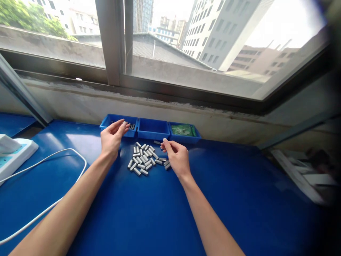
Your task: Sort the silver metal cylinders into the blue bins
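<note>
My left hand (111, 139) is over the left blue bin (105, 125), thumb and fingers pinched together; whatever is between them is too small to make out. Small dark metal parts (132, 126) lie in that bin beside my fingertips. My right hand (178, 156) hovers at the right side of a loose pile of short silvery metal cylinders (144, 158). Its thumb and fingers are closed, and a small dark bit shows at the tips, its kind unclear. Some cylinders (167, 165) lie partly beneath this hand.
The middle blue bin (153, 135) and a right bin (198, 135) holding green, shiny packets (183, 130) adjoin the left one. A white cable (83, 158) and power strip (22, 153) lie left on the blue table (149, 220). Behind is a window frame (114, 42).
</note>
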`<state>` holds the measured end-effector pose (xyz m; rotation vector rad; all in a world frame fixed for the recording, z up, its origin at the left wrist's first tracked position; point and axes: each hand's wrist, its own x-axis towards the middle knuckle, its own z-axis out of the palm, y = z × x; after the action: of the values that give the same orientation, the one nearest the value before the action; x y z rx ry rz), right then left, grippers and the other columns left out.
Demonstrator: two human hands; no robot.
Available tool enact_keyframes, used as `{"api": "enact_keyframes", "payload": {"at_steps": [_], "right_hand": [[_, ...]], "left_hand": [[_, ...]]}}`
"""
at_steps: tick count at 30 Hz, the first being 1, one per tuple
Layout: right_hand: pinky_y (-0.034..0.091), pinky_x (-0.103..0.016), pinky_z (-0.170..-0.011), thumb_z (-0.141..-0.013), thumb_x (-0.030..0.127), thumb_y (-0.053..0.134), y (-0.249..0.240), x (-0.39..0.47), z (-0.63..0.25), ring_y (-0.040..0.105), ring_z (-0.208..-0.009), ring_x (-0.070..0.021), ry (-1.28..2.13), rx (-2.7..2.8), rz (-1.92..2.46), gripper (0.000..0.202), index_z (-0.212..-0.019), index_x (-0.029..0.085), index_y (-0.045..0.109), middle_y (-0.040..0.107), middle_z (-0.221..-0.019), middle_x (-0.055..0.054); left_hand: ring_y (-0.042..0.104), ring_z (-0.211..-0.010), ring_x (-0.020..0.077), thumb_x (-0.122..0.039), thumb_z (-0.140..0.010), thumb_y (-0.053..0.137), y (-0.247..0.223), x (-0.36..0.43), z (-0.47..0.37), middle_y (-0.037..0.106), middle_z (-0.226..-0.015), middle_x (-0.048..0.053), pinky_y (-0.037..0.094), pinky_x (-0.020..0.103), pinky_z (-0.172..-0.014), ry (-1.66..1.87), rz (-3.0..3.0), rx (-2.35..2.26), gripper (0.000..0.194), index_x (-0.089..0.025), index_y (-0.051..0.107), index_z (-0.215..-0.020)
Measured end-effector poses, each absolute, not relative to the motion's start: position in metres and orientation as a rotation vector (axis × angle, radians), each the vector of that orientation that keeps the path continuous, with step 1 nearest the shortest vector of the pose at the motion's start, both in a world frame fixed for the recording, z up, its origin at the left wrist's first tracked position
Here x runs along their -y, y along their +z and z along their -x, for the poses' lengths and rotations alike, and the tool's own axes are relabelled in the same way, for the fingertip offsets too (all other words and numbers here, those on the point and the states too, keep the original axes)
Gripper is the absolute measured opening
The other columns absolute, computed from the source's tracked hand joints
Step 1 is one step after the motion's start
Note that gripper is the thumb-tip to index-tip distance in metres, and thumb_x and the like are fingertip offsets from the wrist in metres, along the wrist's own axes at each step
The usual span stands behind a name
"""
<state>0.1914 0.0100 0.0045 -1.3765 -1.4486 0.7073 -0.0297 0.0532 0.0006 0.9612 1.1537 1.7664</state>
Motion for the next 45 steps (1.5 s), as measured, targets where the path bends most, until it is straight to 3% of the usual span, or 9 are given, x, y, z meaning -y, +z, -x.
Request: {"api": "enact_keyframes", "payload": {"at_steps": [4, 8, 12, 17, 25, 28, 33, 36, 45], "right_hand": [[0.046, -0.031, -0.066, -0.090, 0.059, 0.056, 0.014, -0.007, -0.215, 0.063, -0.063, -0.0188, 0.388, 1.626, 1.572, 0.043, -0.083, 0.021, 0.074, 0.075, -0.082, -0.006], [0.047, -0.030, -0.063, -0.080, 0.062, 0.067, 0.012, -0.004, -0.235, 0.064, -0.067, -0.0186, 0.496, 1.799, 1.671, 0.045, -0.102, 0.024, 0.073, 0.073, -0.093, -0.006], [0.049, -0.029, -0.063, -0.068, 0.058, 0.078, 0.005, 0.002, -0.231, 0.065, -0.069, -0.0170, 0.661, 1.898, 1.583, 0.054, -0.111, 0.025, 0.071, 0.070, -0.100, -0.007], [0.051, -0.028, -0.062, -0.069, 0.052, 0.080, 0.001, 0.006, -0.207, 0.064, -0.059, -0.0124, 0.729, 1.845, 1.567, 0.051, -0.109, 0.022, 0.070, 0.068, -0.100, -0.006], [0.056, -0.029, -0.064, -0.080, 0.042, 0.072, 0.000, 0.010, -0.188, 0.064, -0.066, -0.0132, 0.645, 1.783, 1.382, 0.035, -0.107, 0.020, 0.069, 0.065, -0.113, -0.009], [0.053, -0.038, -0.089, -0.082, 0.044, 0.070, 0.008, 0.021, -0.182, 0.065, -0.093, -0.0229, 0.366, 1.986, 1.290, 0.042, -0.117, 0.021, 0.067, 0.061, -0.120, -0.012], [0.029, -0.051, -0.115, -0.073, 0.065, 0.073, 0.009, 0.037, -0.164, 0.036, -0.138, -0.0353, 0.141, 2.472, 1.003, 0.077, -0.138, 0.028, 0.056, 0.042, -0.151, -0.012], [0.025, -0.054, -0.116, -0.078, 0.068, 0.067, 0.000, 0.032, -0.156, 0.031, -0.142, -0.0358, 0.079, 2.558, 0.993, 0.074, -0.141, 0.030, 0.054, 0.039, -0.155, -0.011], [0.036, -0.046, -0.107, -0.091, 0.052, 0.061, -0.007, 0.004, -0.176, 0.045, -0.129, -0.0298, 0.014, 2.396, 1.186, 0.042, -0.122, 0.025, 0.067, 0.056, -0.137, -0.012]], "left_hand": [[0.074, -0.086, 0.0212, -0.046, -0.086, 0.064, 0.007, -0.045, 0.029, 0.075, -0.098, 0.011, 0.057, 0.031, -0.078, 1.629, -1.271, -1.293, 0.042, -0.014, 0.069, -0.111], [0.068, -0.066, 0.0201, -0.049, -0.088, 0.056, 0.011, -0.034, 0.028, 0.073, -0.073, 0.005, 0.049, 0.029, -0.068, 1.212, -1.927, -1.669, 0.034, -0.021, 0.075, -0.092], [0.067, -0.069, 0.0264, -0.055, -0.086, 0.056, 0.012, -0.024, 0.023, 0.070, -0.068, 0.007, 0.044, 0.031, -0.066, 0.787, -2.174, -1.830, 0.038, -0.024, 0.076, -0.093], [0.067, -0.072, 0.0320, -0.066, -0.078, 0.059, 0.015, -0.015, 0.015, 0.070, -0.072, 0.012, 0.044, 0.033, -0.065, 0.603, -2.140, -1.933, 0.051, -0.021, 0.074, -0.098], [0.064, -0.054, 0.0254, -0.060, -0.084, 0.056, 0.009, -0.012, 0.015, 0.063, -0.050, 0.004, 0.044, 0.032, -0.060, 0.861, -1.861, -1.750, 0.042, -0.021, 0.072, -0.086], [0.065, -0.050, 0.0241, -0.058, -0.086, 0.055, 0.009, -0.012, 0.015, 0.063, -0.046, 0.002, 0.046, 0.031, -0.059, 0.892, -1.737, -1.682, 0.040, -0.021, 0.072, -0.088], [0.068, -0.060, 0.0243, -0.054, -0.089, 0.050, 0.004, -0.017, 0.021, 0.071, -0.061, 0.005, 0.046, 0.031, -0.060, 0.949, -1.781, -1.719, 0.041, -0.021, 0.072, -0.076], [0.070, -0.063, 0.0251, -0.053, -0.089, 0.049, 0.000, -0.023, 0.030, 0.072, -0.065, 0.006, 0.048, 0.031, -0.060, 0.980, -1.699, -1.717, 0.042, -0.021, 0.073, -0.077], [0.071, -0.057, 0.0226, -0.053, -0.084, 0.058, -0.004, -0.029, 0.045, 0.072, -0.068, 0.006, 0.055, 0.029, -0.056, 1.022, -1.498, -1.570, 0.038, -0.018, 0.073, -0.084]]}}
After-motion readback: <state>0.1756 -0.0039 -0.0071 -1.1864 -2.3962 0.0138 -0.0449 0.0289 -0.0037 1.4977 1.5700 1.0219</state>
